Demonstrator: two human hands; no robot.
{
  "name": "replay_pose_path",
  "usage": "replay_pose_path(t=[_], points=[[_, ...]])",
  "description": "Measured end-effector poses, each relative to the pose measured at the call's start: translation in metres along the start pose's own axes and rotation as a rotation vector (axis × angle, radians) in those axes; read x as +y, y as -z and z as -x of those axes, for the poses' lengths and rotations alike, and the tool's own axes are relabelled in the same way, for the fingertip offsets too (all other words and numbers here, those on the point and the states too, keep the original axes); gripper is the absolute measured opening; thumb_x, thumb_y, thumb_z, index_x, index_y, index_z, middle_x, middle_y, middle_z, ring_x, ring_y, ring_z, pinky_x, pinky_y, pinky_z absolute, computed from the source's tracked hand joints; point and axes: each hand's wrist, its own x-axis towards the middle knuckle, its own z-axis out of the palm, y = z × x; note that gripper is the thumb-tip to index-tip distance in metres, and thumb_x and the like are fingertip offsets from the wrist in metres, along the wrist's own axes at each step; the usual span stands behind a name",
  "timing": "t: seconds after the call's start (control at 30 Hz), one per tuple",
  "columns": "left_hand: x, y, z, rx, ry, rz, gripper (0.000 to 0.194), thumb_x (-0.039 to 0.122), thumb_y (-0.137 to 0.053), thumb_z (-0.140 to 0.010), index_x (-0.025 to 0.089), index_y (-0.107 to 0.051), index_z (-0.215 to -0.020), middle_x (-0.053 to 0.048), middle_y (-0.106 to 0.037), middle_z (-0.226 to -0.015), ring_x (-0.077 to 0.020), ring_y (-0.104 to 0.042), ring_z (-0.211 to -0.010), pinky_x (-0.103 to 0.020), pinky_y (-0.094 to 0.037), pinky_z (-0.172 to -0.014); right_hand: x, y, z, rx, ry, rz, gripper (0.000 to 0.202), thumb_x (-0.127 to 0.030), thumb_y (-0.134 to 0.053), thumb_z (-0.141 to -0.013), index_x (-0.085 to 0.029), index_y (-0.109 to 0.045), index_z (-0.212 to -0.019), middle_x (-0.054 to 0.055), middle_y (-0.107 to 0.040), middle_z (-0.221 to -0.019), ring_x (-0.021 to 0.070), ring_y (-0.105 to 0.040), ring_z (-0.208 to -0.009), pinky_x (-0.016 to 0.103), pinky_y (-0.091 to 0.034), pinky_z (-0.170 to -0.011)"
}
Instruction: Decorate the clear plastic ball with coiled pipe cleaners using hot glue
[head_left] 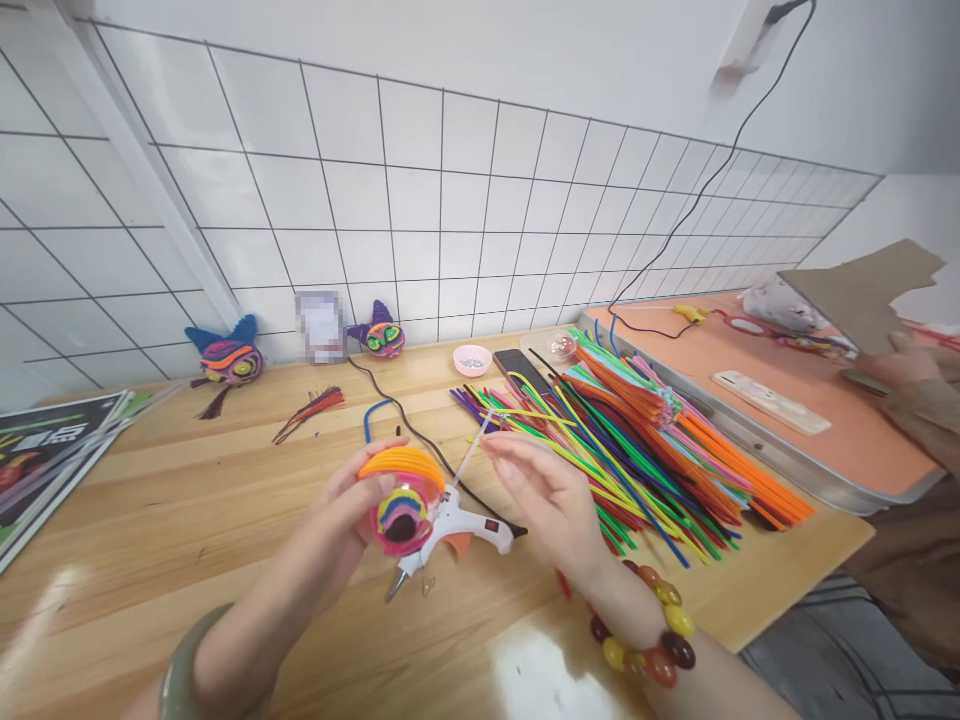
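My left hand (337, 515) holds a round craft piece (401, 500) covered in orange, pink, yellow and blue pipe cleaner coils, with a dark round spot low on it. Behind and beside it a white glue gun (461, 522) lies on the table, its metal nozzle pointing down-left and a clear glue stick (474, 450) sticking out at the back. My right hand (547, 495) is raised over the table right of the glue gun, fingertips pressed together near the upper end of the glue stick; whether they hold anything is too small to tell.
Many coloured pipe cleaners (637, 470) cover the right side of the wooden table (187, 560). Behind are a phone (521, 370), a pink bowl (472, 360) and two finished craft pieces (229, 362). At right, another person's hand (907, 362) is near brown cardboard (862, 285).
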Motion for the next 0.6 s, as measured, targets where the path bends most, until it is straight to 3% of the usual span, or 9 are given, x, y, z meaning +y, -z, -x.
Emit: replay_pose_path(t=[0.17,0.27,0.33,0.47,0.6], points=[[0.011,0.016,-0.016,0.068,-0.036,0.088,0.040,0.020,-0.064,-0.072,0.017,-0.060,-0.111,-0.009,-0.074,-0.094,-0.0288,-0.070,-0.083,-0.039,-0.058,-0.063,0.007,0.009,-0.014,-0.286,-0.136,0.251,0.020,-0.028,-0.056,-0.090,-0.016,-0.069,-0.081,0.004,-0.069,-0.078,0.0158,-0.063,-0.071,0.026,-0.048,-0.063],[0.018,0.030,-0.028,0.124,-0.026,0.195,0.022,0.017,-0.056,-0.076,0.012,-0.065,-0.096,-0.012,-0.075,-0.086,-0.0277,-0.070,-0.080,-0.039,-0.059,-0.065,0.011,0.006,-0.012,-0.393,-0.123,0.367,0.020,-0.026,-0.056,-0.090,-0.016,-0.068,-0.078,0.003,-0.068,-0.075,0.0148,-0.060,-0.069,0.024,-0.044,-0.060],[0.021,0.039,-0.034,0.152,-0.032,0.223,0.015,0.015,-0.056,-0.077,0.015,-0.064,-0.090,-0.007,-0.075,-0.080,-0.0236,-0.070,-0.076,-0.035,-0.059,-0.065,0.013,0.002,-0.010,-0.436,-0.125,0.382,0.019,-0.027,-0.057,-0.090,-0.016,-0.068,-0.078,0.003,-0.067,-0.076,0.0145,-0.060,-0.068,0.024,-0.043,-0.059],[0.023,0.052,-0.041,0.191,-0.027,0.300,0.015,0.013,-0.055,-0.078,0.017,-0.063,-0.090,-0.005,-0.074,-0.080,-0.0229,-0.070,-0.075,-0.037,-0.059,-0.066,0.002,-0.006,-0.006,-0.418,-0.116,0.189,0.023,-0.034,-0.057,-0.090,-0.017,-0.065,-0.077,0.004,-0.066,-0.078,0.0153,-0.060,-0.071,0.026,-0.046,-0.064],[0.023,0.059,-0.045,0.188,-0.019,0.354,0.017,0.014,-0.053,-0.079,0.015,-0.062,-0.094,-0.008,-0.073,-0.086,-0.0239,-0.070,-0.077,-0.042,-0.059,-0.069,-0.044,-0.005,0.010,-0.448,-0.013,-0.245,0.031,-0.048,-0.054,-0.090,-0.022,-0.060,-0.075,0.004,-0.067,-0.081,0.0179,-0.064,-0.078,0.032,-0.052,-0.074]])
